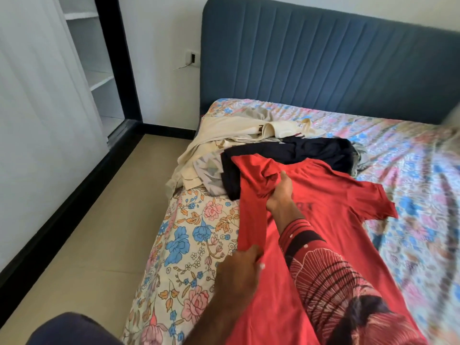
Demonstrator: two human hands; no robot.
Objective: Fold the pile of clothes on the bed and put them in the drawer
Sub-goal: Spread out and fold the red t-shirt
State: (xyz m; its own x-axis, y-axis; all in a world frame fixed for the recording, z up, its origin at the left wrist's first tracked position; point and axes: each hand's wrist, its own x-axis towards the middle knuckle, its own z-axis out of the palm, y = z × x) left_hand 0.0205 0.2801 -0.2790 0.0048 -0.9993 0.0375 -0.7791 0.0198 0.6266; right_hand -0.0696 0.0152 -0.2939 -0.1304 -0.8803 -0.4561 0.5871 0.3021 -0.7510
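A red T-shirt [331, 215] lies spread on the floral bedsheet [189, 235], its right sleeve stretched out flat. My right hand [280, 192] grips the bunched left sleeve and shoulder of the shirt. My left hand [239, 270] pinches the shirt's left side edge lower down. Behind the red shirt lies a pile: a dark navy garment [298, 150], a cream garment [234, 135] and a pale patterned piece [209, 170].
A blue padded headboard [323, 53] stands at the far end of the bed. An open white wardrobe with shelves [92, 58] is at the left, behind a black frame. Tiled floor [82, 212] runs along the bed's left side. A wall socket [193, 58] is beside the headboard.
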